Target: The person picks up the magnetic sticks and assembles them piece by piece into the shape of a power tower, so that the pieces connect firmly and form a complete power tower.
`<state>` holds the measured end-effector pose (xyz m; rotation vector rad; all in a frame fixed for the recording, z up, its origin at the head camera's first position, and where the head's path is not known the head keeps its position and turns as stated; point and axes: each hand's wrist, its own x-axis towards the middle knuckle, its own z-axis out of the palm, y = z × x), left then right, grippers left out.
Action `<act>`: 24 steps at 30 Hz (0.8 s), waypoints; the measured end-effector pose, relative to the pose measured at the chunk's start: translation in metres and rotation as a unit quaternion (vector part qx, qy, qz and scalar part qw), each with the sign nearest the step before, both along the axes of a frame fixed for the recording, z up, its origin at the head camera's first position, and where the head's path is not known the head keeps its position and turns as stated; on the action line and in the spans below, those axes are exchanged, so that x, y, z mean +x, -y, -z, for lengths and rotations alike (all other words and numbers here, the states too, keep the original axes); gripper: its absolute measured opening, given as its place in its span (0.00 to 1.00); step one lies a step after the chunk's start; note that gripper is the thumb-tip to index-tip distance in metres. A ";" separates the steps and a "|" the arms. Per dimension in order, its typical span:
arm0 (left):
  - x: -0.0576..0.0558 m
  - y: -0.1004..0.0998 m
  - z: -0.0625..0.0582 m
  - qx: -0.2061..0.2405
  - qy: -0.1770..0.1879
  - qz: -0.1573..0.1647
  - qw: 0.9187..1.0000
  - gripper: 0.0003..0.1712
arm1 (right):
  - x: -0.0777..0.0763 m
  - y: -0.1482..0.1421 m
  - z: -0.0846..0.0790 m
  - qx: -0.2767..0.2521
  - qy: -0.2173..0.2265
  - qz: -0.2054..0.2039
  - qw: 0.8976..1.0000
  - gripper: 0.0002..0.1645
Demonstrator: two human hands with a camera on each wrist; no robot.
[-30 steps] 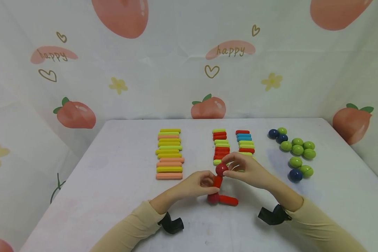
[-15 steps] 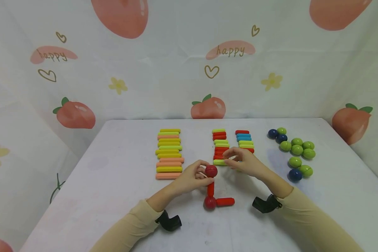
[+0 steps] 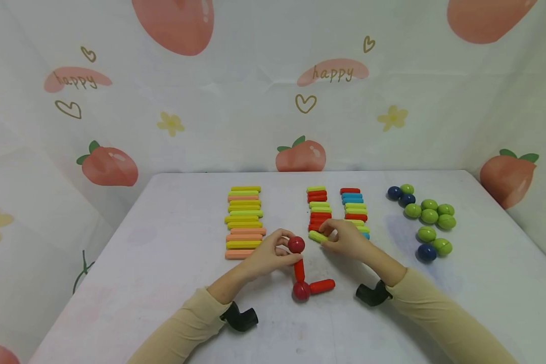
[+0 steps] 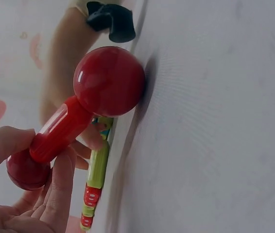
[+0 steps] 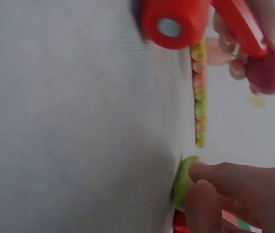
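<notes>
1. Currently, the right hand [image 3: 348,238] pinches the near, right-hand end of a slim yellow-green plastic-looking rod [image 3: 317,236].
2. That rod lies at the near end of a column of short red and yellow-green rods [image 3: 320,215], its long axis slanting from far left to near right; I cannot tell whether it touches them.
3. Leftward, the left hand [image 3: 273,254] grasps a smooth red rod [image 3: 299,271], nearly upright, just beneath a glossy dark-red ball [image 3: 296,244].
4. Its foot meets another glossy dark-red ball [image 3: 302,291] on the white table [image 3: 118,283]; a second red rod [image 3: 322,286] extends rightward from there.
5. In the head view, the yellow-green rod's free end sits right of and above the upper ball, apart from it, pointing past it.
</notes>
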<state>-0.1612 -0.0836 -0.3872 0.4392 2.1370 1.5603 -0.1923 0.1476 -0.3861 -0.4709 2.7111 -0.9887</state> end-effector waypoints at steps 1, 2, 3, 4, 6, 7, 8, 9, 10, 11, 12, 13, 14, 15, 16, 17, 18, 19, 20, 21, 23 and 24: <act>0.000 0.000 0.000 -0.002 -0.001 -0.002 1.000 0.26 | 0.001 0.001 0.000 0.011 -0.006 -0.002 1.000 0.17; 0.000 0.001 0.000 -0.003 -0.001 -0.003 1.000 0.26 | 0.002 0.002 0.000 0.019 -0.010 -0.005 1.000 0.17; 0.000 0.001 0.000 -0.004 -0.002 -0.005 1.000 0.25 | 0.003 0.002 -0.001 0.021 -0.014 -0.008 1.000 0.17; 0.000 0.001 0.000 -0.005 -0.002 -0.007 1.000 0.25 | 0.003 0.002 -0.001 0.022 -0.017 -0.012 1.000 0.17; 0.000 0.000 0.001 -0.006 -0.003 -0.011 1.000 0.26 | 0.004 -0.001 -0.002 0.005 -0.020 -0.025 0.999 0.16; 0.000 0.000 0.001 -0.006 -0.003 -0.013 1.000 0.26 | 0.004 -0.002 -0.003 -0.005 -0.021 -0.031 0.999 0.16; 0.000 0.000 0.001 -0.005 -0.003 -0.014 1.000 0.26 | 0.004 -0.004 -0.005 -0.014 -0.022 -0.038 0.999 0.15; 0.000 0.000 0.001 -0.003 -0.003 -0.016 1.000 0.26 | 0.004 -0.007 -0.006 -0.022 -0.023 -0.047 0.998 0.15; 0.000 0.000 0.001 -0.002 -0.002 -0.018 1.000 0.26 | 0.004 -0.009 -0.008 -0.030 -0.023 -0.057 0.998 0.15; 0.000 0.000 0.001 0.000 -0.001 -0.019 1.000 0.26 | 0.004 -0.010 -0.009 -0.038 -0.022 -0.067 0.997 0.15; 0.000 0.000 0.001 0.000 -0.001 -0.020 1.000 0.26 | 0.005 -0.011 -0.011 -0.043 -0.021 -0.074 0.996 0.15; 0.000 0.000 0.001 -0.001 -0.001 -0.021 1.000 0.26 | 0.006 -0.012 -0.012 -0.046 -0.018 -0.079 0.996 0.15; 0.000 0.000 0.001 -0.001 -0.001 -0.020 1.000 0.26 | 0.007 -0.013 -0.014 -0.052 -0.014 -0.085 0.995 0.15; 0.001 0.000 0.000 -0.002 0.000 -0.020 1.000 0.26 | 0.008 -0.013 -0.015 -0.056 -0.011 -0.090 0.994 0.16; 0.001 0.000 0.000 -0.004 -0.001 -0.019 1.000 0.26 | 0.008 -0.014 -0.015 -0.062 -0.010 -0.096 0.993 0.16; 0.001 -0.001 -0.001 -0.005 -0.002 -0.017 1.000 0.26 | 0.009 -0.013 -0.016 -0.067 -0.009 -0.101 0.993 0.16; 0.001 -0.001 -0.001 -0.006 -0.001 -0.016 1.000 0.25 | 0.010 -0.013 -0.016 -0.071 -0.010 -0.105 0.992 0.16; 0.001 -0.001 -0.001 -0.007 -0.001 -0.013 1.000 0.25 | 0.010 -0.013 -0.016 -0.076 -0.010 -0.110 0.991 0.17; 0.001 -0.001 -0.001 -0.007 0.001 -0.011 1.000 0.25 | 0.011 -0.013 -0.016 -0.080 -0.012 -0.114 0.990 0.18; 0.000 -0.002 -0.001 -0.007 0.004 -0.009 1.000 0.25 | 0.011 -0.012 -0.016 -0.084 -0.014 -0.118 0.989 0.18; 0.000 -0.002 0.000 -0.008 0.012 -0.005 1.000 0.24 | 0.012 -0.012 -0.017 -0.093 -0.018 -0.124 0.988 0.19; 0.000 -0.003 0.000 -0.009 0.016 -0.002 1.000 0.24 | 0.013 -0.012 -0.017 -0.096 -0.020 -0.124 0.987 0.19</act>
